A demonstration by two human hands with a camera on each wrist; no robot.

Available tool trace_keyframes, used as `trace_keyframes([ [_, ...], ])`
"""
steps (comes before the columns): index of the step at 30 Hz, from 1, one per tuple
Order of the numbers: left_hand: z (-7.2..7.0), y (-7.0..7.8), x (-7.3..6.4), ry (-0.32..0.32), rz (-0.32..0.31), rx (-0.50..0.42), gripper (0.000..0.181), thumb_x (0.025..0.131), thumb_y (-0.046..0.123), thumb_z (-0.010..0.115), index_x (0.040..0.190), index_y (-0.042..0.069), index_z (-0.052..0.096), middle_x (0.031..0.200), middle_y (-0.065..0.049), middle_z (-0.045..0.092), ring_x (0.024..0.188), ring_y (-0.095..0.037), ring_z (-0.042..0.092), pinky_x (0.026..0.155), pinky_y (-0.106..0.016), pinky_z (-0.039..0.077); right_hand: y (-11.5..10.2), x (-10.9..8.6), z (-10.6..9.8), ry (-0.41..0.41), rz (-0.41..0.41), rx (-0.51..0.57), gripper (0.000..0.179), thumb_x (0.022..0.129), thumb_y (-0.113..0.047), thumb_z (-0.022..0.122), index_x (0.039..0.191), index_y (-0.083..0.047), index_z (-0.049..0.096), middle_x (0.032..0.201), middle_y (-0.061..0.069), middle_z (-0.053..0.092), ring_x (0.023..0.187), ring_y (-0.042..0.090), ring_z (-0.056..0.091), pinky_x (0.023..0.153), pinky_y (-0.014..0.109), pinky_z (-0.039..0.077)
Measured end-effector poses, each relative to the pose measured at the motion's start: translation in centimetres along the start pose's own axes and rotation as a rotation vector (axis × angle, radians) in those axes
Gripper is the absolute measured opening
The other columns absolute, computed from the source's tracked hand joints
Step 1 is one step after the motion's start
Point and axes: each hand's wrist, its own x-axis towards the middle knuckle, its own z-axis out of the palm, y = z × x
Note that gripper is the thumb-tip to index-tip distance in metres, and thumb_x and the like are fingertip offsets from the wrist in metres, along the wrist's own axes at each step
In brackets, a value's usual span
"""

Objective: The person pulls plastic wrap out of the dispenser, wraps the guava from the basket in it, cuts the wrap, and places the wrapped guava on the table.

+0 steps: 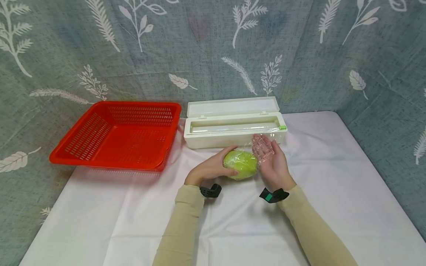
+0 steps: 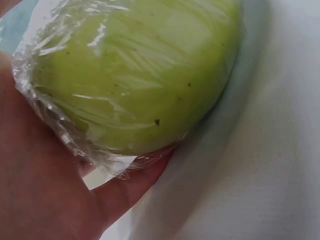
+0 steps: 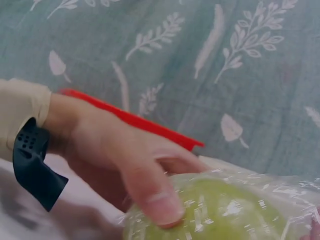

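Note:
A rounded green fruit (image 1: 241, 164) lies under clear cling film, low over the white cloth. My left hand (image 1: 213, 166) holds its left side, fingers on the far side and thumb on the near side. The thumb (image 3: 162, 207) presses the film-covered skin in the right wrist view. Small dark specks mark the fruit (image 2: 145, 75) under creased film in the left wrist view. Just right of the fruit, my right hand (image 1: 274, 166) is turned palm up with its fingers extended. Loose cling film (image 1: 263, 147) lies crinkled over those fingers.
Behind the hands stands a white cling film box (image 1: 226, 141) with its lid (image 1: 233, 108) raised and a film roll (image 1: 229, 128) inside. A green piece (image 1: 282, 128) sits at its right end. A red plastic basket (image 1: 123, 147) stands to the left. Patterned curtain (image 1: 213, 55) hangs behind.

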Motion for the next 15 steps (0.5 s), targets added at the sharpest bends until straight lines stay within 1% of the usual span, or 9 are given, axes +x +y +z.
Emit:
trace_keyframes([
  [4,0.3,0.2,0.2,0.029,-0.012,0.039,0.092,0.064,0.045,0.074,0.139,0.037,0.021,0.134,0.005,0.036,0.114,-0.014,0.04,0.096,-0.039,0.031,0.2,-0.1,0.1,-0.005,-0.037,-0.045,0.043,0.097,-0.03,0.034,0.135,-0.01,0.032,0.137,0.009,0.039,0.125,0.02,0.036,0.102,0.03,0.026],
  [5,0.4,0.2,0.3,0.041,-0.016,0.054,0.093,0.063,0.048,0.074,0.139,0.037,0.022,0.135,0.004,0.035,0.115,-0.015,0.04,0.096,-0.04,0.031,0.3,-0.1,0.2,-0.014,-0.045,-0.079,0.043,0.097,-0.031,0.034,0.134,-0.009,0.031,0.137,0.01,0.039,0.125,0.02,0.036,0.102,0.03,0.026],
  [8,0.7,0.4,0.7,0.091,-0.021,0.111,0.095,0.061,0.058,0.071,0.139,0.035,0.022,0.138,0.003,0.034,0.119,-0.017,0.038,0.097,-0.041,0.03,0.4,-0.3,0.5,-0.05,-0.072,-0.245,0.045,0.098,-0.033,0.029,0.135,-0.008,0.028,0.138,0.01,0.037,0.126,0.019,0.034,0.103,0.029,0.023],
  [10,0.9,0.5,0.9,0.128,-0.013,0.138,0.096,0.061,0.062,0.069,0.14,0.034,0.021,0.139,0.003,0.033,0.121,-0.018,0.036,0.097,-0.042,0.03,0.6,-0.4,0.6,-0.072,-0.091,-0.383,0.046,0.098,-0.034,0.026,0.135,-0.007,0.025,0.138,0.01,0.036,0.126,0.018,0.034,0.104,0.028,0.021],
  [12,1.1,0.4,1.2,0.169,0.026,0.166,0.095,0.062,0.064,0.067,0.14,0.035,0.02,0.139,0.004,0.032,0.122,-0.018,0.035,0.097,-0.043,0.031,0.6,-0.5,0.7,-0.086,-0.109,-0.507,0.048,0.098,-0.035,0.023,0.136,-0.006,0.023,0.139,0.009,0.035,0.126,0.016,0.034,0.104,0.028,0.02],
  [13,1.2,0.4,1.4,0.188,0.055,0.181,0.094,0.062,0.063,0.067,0.139,0.037,0.02,0.14,0.005,0.029,0.123,-0.018,0.034,0.096,-0.045,0.031,0.7,-0.5,0.7,-0.087,-0.117,-0.545,0.049,0.098,-0.036,0.022,0.136,-0.005,0.023,0.139,0.009,0.035,0.125,0.015,0.035,0.104,0.028,0.02],
  [15,1.3,0.3,1.5,0.227,0.136,0.207,0.089,0.063,0.06,0.068,0.138,0.041,0.022,0.141,0.005,0.023,0.124,-0.016,0.029,0.093,-0.048,0.033,0.7,-0.4,0.7,-0.087,-0.122,-0.581,0.05,0.098,-0.037,0.023,0.137,-0.005,0.023,0.139,0.01,0.035,0.125,0.014,0.036,0.104,0.029,0.021],
])
